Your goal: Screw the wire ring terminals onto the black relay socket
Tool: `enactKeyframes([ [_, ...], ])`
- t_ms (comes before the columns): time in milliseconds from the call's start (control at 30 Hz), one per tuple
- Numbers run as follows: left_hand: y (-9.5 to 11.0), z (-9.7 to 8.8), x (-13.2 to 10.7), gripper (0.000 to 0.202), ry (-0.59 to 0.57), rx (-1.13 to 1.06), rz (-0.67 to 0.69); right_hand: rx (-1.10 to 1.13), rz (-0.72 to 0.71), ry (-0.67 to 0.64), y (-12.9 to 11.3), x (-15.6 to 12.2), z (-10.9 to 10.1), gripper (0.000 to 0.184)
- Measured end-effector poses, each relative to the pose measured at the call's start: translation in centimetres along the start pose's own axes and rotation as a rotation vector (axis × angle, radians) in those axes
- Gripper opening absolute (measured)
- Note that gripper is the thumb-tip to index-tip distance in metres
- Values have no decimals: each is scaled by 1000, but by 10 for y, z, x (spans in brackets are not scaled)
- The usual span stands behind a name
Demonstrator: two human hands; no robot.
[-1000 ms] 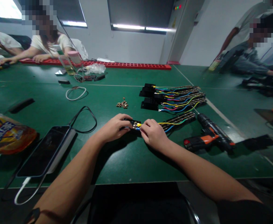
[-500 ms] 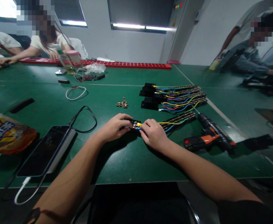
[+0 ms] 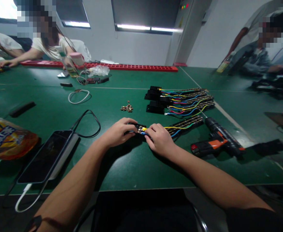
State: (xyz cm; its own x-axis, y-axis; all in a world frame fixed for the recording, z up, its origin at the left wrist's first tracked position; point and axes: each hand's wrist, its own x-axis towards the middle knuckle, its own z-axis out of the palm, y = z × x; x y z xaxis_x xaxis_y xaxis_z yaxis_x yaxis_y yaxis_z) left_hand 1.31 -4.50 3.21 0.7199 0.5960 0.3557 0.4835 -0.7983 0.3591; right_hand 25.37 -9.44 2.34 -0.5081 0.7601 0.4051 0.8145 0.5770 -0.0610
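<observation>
A black terminal block (image 3: 141, 126) with metal contacts lies on the table between my hands. My left hand (image 3: 120, 131) grips its left end, thumb and fingers closed around it. At its right end, my right hand (image 3: 160, 138) pinches the wires where yellow and blue lugs meet the contacts. The yellow wire (image 3: 174, 128) and others run right, along a dark slotted strip (image 3: 188, 126). My fingertips hide part of the block and the lugs. Just beyond the block sits a small pile of brass-coloured screws (image 3: 127, 107).
Several similar wired black blocks (image 3: 155, 107) lie behind on the right. A power screwdriver (image 3: 216, 138) rests to the right, its bit toward them. A phone (image 3: 47, 156), a snack bag (image 3: 9, 138) and cables are on the left. Other people sit around the table.
My hands and the terminal block stay nearly still. Across the table, the person on the right has shifted a hand.
</observation>
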Motion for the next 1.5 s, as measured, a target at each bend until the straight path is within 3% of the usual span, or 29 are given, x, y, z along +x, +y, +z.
enactKeyframes([
  [467, 2, -2, 1, 18, -15, -16, -18, 57, 25, 20, 1, -5, -9, 24],
  [733, 2, -2, 1, 17, -15, -30, -19, -29, 171, 141, 12, -18, -36, 26],
  [967, 2, -3, 1, 16, -14, -37, -10, -300, 505, 158, 30, -68, -66, 35],
  [1167, 1, -1, 1, 16, -15, -35, -14, -392, 876, -94, 48, -118, -84, 66],
  [1233, 1, -1, 1, 16, -14, -35, -9, -345, 895, -160, 54, -131, -82, 76],
  [1333, 1, -1, 1, 16, -10, -35, -4, -259, 811, -243, 64, -145, -74, 93],
  [1500, 1, -1, 1, 16, -9, -31, -6, -285, 766, -156, 74, -155, -65, 92],
])
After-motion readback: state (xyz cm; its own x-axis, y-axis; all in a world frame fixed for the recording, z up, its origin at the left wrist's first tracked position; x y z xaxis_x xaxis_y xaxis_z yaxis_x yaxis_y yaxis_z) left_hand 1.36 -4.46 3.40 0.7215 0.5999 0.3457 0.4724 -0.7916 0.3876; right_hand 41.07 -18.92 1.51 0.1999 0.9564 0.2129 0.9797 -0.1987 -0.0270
